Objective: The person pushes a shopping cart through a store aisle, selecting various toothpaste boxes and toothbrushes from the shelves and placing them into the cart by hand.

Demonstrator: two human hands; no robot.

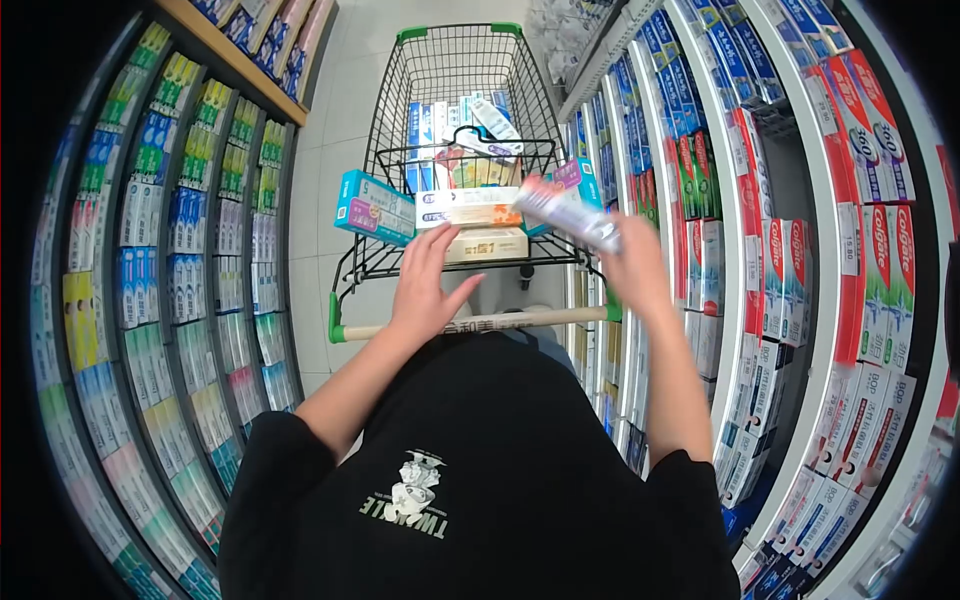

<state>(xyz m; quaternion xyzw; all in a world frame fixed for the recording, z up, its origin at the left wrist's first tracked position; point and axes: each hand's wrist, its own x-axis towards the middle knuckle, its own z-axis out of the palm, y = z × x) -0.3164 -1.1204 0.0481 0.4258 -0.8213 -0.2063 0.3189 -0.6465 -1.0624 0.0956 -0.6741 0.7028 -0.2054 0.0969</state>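
My right hand (637, 268) grips one end of a white and purple toothpaste box (570, 215), slightly smeared by motion, over the right side of the shopping cart's near end. My left hand (428, 285) is open with thumb apart, its fingertips at the near edge of the boxes on the cart's fold-out seat. There, a white and orange box (468, 207) lies above a cream box (487, 244). A teal box (375, 208) leans at the left, and another teal box (577, 180) is at the right, partly hidden by the toothpaste box.
The shopping cart (455, 32) has black wire sides, and its handle bar (560, 317) crosses just before my body. More boxes (490, 118) lie deeper in its basket. Toothbrush shelves (185, 215) line the left; toothpaste shelves (735, 200) line the right. Pale tiled floor (335, 130) runs between.
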